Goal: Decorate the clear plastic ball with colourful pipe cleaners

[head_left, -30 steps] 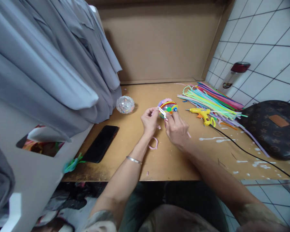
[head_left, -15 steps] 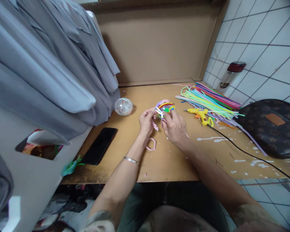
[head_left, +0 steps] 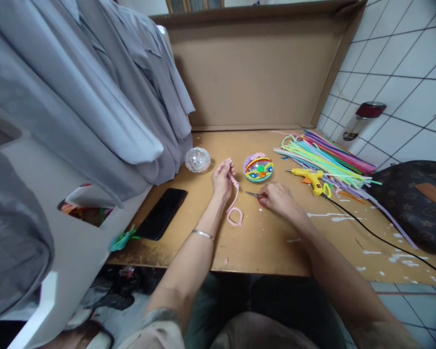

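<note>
My left hand (head_left: 222, 182) pinches a pink pipe cleaner (head_left: 236, 190), whose upper part is crimped into small waves and whose straighter tail hangs toward the table. Below it lies a pink pipe cleaner loop (head_left: 235, 216); whether the two are joined I cannot tell. In my right hand (head_left: 276, 198) is a pair of scissors (head_left: 252, 194), its blades pointing left just above the table, handles mostly covered by the fingers. Beyond the hands sits a clear ball decorated with coloured pipe cleaners (head_left: 258, 168). A plainer clear ball (head_left: 198, 160) stands left of it.
A yellow glue gun (head_left: 310, 178) with a black cord lies on the right, beside a bundle of coloured pipe cleaners (head_left: 323, 152). A dark patterned bag (head_left: 414, 203) and a bottle (head_left: 363, 121) are farther right. A black phone (head_left: 162, 213) lies left, near grey cloth (head_left: 131, 97).
The scissors have come away from the pink pipe cleaner, with my right hand lowered to the right. My hands are farther apart, and the decorated ball now shows fully. The view has shifted slightly.
</note>
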### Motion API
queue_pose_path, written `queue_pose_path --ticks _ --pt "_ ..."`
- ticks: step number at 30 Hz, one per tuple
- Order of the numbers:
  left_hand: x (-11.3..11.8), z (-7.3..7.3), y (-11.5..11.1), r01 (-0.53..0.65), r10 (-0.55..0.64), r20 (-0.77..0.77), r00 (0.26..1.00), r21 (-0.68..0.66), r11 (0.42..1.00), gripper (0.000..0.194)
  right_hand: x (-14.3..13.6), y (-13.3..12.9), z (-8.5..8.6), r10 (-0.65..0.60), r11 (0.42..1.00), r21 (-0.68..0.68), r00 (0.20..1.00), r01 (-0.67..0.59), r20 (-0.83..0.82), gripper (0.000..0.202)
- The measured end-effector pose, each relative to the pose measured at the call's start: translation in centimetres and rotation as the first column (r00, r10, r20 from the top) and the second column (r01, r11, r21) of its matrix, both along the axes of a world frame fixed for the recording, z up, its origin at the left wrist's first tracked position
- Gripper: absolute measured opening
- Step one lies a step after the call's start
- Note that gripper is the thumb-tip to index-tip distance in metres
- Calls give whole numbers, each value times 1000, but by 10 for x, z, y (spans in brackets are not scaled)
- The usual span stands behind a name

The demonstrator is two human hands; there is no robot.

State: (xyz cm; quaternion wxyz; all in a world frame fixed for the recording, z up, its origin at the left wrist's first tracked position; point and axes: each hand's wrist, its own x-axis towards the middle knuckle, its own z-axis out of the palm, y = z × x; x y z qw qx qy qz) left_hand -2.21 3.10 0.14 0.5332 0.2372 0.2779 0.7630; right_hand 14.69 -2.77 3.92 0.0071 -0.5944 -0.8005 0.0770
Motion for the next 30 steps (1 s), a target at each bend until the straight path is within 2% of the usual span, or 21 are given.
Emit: queue_pose_path --ticks 2,5,9,12,13,15,16,18,20,22,26,30 --pt "2 -3 0 -24 24 -32 999 7 1000 24 4 4 -4 86 995 -42 996 -86 -1 22" --pt "4 -6 0 -19 20 -98 995 11 1000 31 10 11 -11 200 980 1 976 -201 -83 22" --pt "5 -6 -1 4 -4 -102 995 6 1000 34 13 16 -17 188 980 -12 953 -197 -236 21" --pt "7 -4 -4 95 -95 -91 991 -6 995 34 10 18 -23 104 993 -2 916 -114 -388 24" --pt "9 -4 -5 128 -128 -95 987 -6 992 34 8 19 -26 77 997 31 880 -71 -468 25" --pt "13 -4 -9 176 -175 -115 978 -1 984 34 5 21 -31 47 993 114 745 39 -666 25" --pt "15 -4 -11 194 -192 -134 972 2 981 34 2 23 -34 52 982 155 642 105 -765 24" --pt "18 -4 -14 224 -220 -189 957 1 975 36 -3 24 -37 61 969 153 410 196 -910 24" --pt "21 -4 -17 264 -258 -251 933 -9 964 40 -7 24 -37 54 968 112 246 225 -968 25" --pt "23 -5 -20 310 -303 -305 903 -24 950 43 -10 23 -36 61 968 101 174 229 -983 23" --pt "27 -6 -24 381 -372 -405 835 -61 922 45 -9 21 -32 85 966 117 146 231 -986 18" --pt "27 -8 -26 434 -421 -447 789 -80 897 47 -4 23 -30 -32 991 -25 48 130 -998 23"
